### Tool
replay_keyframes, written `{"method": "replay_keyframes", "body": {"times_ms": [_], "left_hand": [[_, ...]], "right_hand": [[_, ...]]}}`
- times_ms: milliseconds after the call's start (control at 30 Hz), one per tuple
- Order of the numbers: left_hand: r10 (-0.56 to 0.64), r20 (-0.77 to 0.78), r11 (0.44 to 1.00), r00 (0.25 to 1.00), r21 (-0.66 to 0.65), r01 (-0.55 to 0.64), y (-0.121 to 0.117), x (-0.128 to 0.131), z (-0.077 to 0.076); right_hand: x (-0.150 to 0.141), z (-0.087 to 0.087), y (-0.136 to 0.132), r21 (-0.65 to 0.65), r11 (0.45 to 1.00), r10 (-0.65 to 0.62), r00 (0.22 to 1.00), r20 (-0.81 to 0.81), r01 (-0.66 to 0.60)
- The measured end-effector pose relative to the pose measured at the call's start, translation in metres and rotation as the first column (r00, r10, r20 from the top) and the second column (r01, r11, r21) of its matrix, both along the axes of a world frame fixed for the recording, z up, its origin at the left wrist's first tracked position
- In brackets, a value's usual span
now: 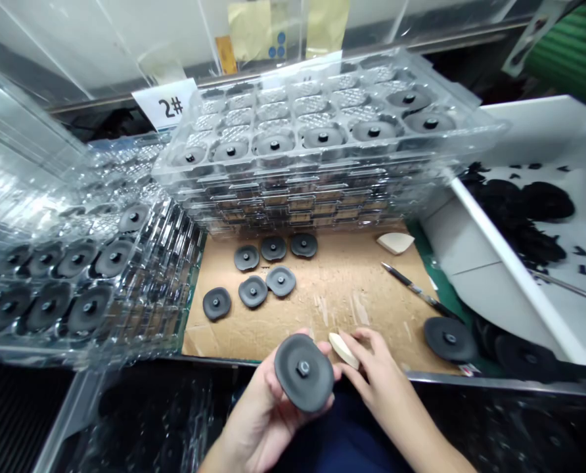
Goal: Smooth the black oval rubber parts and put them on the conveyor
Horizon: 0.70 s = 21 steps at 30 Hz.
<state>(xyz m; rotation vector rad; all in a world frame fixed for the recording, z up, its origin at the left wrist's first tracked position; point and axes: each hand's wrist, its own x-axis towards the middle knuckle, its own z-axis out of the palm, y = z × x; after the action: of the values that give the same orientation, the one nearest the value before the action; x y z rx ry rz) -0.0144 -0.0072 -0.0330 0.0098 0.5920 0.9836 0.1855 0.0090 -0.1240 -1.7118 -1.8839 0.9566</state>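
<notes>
My left hand (263,410) holds a dark grey rubber disc (303,372) with a metal stud at its centre, its flat face tilted toward me. My right hand (376,374) pinches a cream wedge-shaped pad (343,349) next to the disc's edge, and the pad and disc look close to touching. Several similar discs (252,292) lie on the brown cardboard sheet (332,315) ahead of my hands. Another disc (449,339) rests near the sheet's right edge.
Stacked clear plastic trays (322,138) holding discs stand behind the cardboard, with more trays (66,276) at left. A pointed pen-like tool (414,289) and a second cream pad (395,242) lie at right. A white bin (519,263) holds black rubber scraps.
</notes>
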Motion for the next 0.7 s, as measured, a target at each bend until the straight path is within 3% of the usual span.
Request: {"method": "replay_keyframes", "body": {"times_ms": [100, 233, 300, 367, 433, 500, 600, 700], "left_hand": [[0.077, -0.101, 0.997, 0.992, -0.021, -0.079, 0.001, 0.004, -0.001], [0.14, -0.245, 0.989, 0.959, -0.005, -0.146, 0.001, 0.012, 0.0], [0.151, -0.303, 0.987, 0.941, -0.004, -0.16, 0.001, 0.015, 0.004], [0.154, -0.344, 0.985, 0.926, -0.024, -0.173, 0.002, 0.017, 0.008], [0.177, -0.378, 0.977, 0.909, -0.042, -0.208, 0.003, 0.018, 0.012], [0.19, -0.389, 0.975, 0.902, -0.034, -0.22, 0.003, 0.02, 0.014], [0.165, -0.34, 0.982, 0.926, -0.035, -0.188, 0.001, 0.021, 0.017], [0.144, -0.294, 0.988, 0.945, -0.018, -0.156, -0.003, 0.017, 0.02]], "right_hand": [[-0.001, 0.02, 0.012, 0.036, 0.999, -0.017, 1.0, -0.007, 0.017], [-0.019, 0.081, 0.025, 0.172, 0.985, -0.014, 0.996, -0.09, 0.029], [-0.034, 0.111, 0.023, 0.383, 0.922, 0.134, 0.975, -0.176, -0.057], [-0.048, 0.132, 0.02, 0.457, 0.866, 0.323, 0.925, -0.198, -0.204], [-0.059, 0.14, 0.019, 0.369, 0.864, 0.429, 0.884, -0.186, -0.342], [-0.064, 0.141, 0.021, 0.31, 0.88, 0.425, 0.889, -0.172, -0.36], [-0.063, 0.139, 0.021, 0.458, 0.855, 0.365, 0.91, -0.196, -0.245], [-0.046, 0.141, 0.015, 0.428, 0.835, 0.461, 0.864, -0.203, -0.345]]}}
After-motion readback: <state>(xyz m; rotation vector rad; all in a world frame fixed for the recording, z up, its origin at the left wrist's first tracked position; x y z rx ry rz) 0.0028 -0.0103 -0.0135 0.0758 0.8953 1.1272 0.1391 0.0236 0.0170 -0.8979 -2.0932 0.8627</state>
